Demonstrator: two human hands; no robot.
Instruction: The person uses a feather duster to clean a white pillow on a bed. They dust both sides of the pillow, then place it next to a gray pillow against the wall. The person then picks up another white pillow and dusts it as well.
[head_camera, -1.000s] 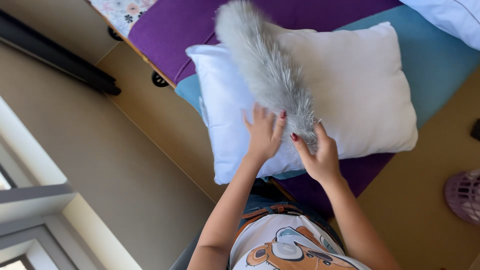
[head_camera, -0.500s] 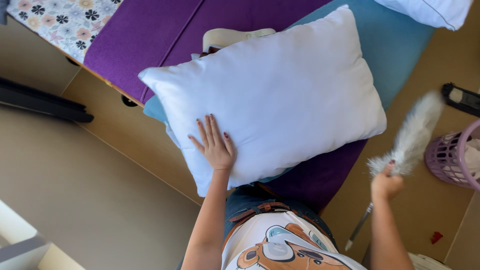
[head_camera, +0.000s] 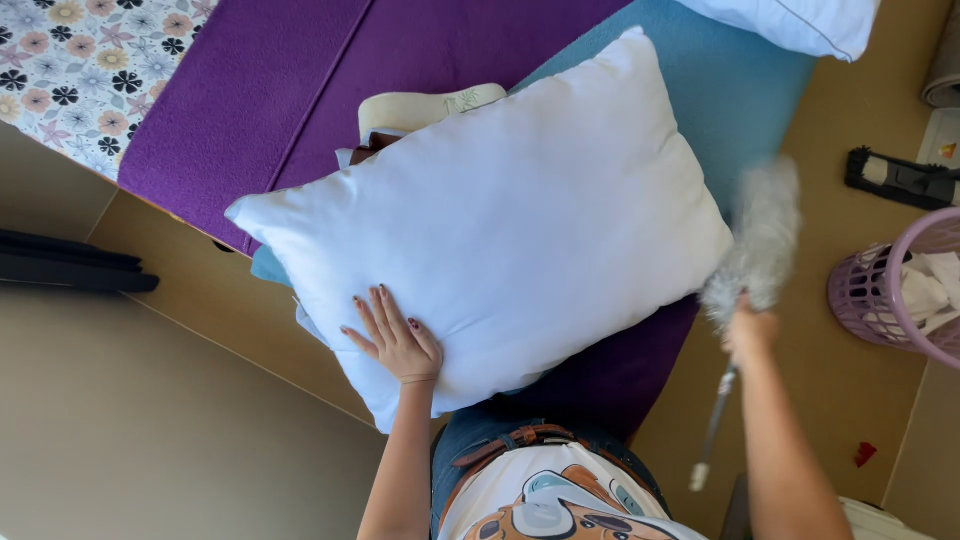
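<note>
White cotton fills most of what she looks down on: the pillow (head_camera: 490, 215) lies across a purple blanket (head_camera: 280, 90) and a blue sheet (head_camera: 730, 90), its near corner right under her left hand (head_camera: 395, 340). That hand lies flat with fingers spread, pressing on the cover and gripping nothing. Her right hand (head_camera: 750, 330) is closed round the handle of a grey duster (head_camera: 760, 240), whose fluffy head sticks up and away from the fist, just beside the pillow's right edge and blurred with motion; the thin rod of the handle trails down behind the wrist. To dust the pillow well, I judge the flat palm should hold that near corner firmly so the cover stays taut, while the duster sweeps across from the fist's side toward the pinned corner in light, even strokes. A hard flick could send lint onto the blanket or shove the pillow off the cream thing (head_camera: 420, 110) tucked beneath its far edge. Out beyond the duster hand stands a lilac basket (head_camera: 880, 300) with cloth in it, near enough that a wide backswing might clip it.
</note>
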